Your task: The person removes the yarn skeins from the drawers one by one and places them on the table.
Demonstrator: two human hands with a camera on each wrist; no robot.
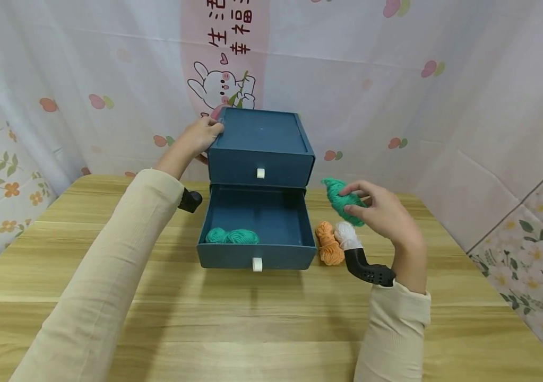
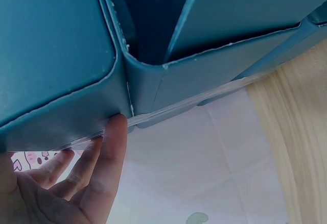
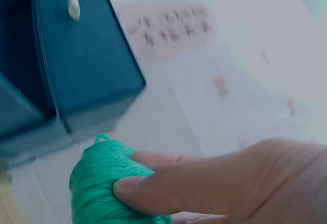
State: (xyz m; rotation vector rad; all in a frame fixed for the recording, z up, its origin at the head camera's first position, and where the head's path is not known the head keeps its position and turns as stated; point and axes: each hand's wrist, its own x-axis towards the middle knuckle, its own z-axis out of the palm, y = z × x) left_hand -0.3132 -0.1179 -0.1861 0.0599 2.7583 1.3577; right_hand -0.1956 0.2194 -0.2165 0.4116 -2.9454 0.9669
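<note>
Green yarn skein [image 1: 340, 203] up in the air to the right of a blue cabinet [image 1: 261, 130], pinched between thumb and fingers of the right hand [image 1: 386, 212]; a small loop of strand sticks out at its tip in the right wrist view. Left hand [image 1: 199, 135] at the cabinet's far left, fingers fairly straight, their tips touching the side wall. Upper drawer [image 1: 235, 168] closed, white knob [image 1: 260, 173] at the middle of its front. Lower drawer [image 1: 228, 257] stands out toward the near side, with a like knob. Inside it, near the front and to the left, more green yarn [image 1: 242, 236]; one twisted bundle or two, cannot tell. On the desk [image 1: 271, 329], just right of that drawer, orange yarn [image 1: 330, 250] lies beside white yarn [image 1: 346, 233], the latter partly hidden by a black wrist mount [image 1: 371, 274]. Both sleeves cream. Desk top of pale, grained wood. Far side: white curtain [image 1: 347, 95] printed with small fruit, a rabbit and dark lettering on a pink panel, left of centre.
</note>
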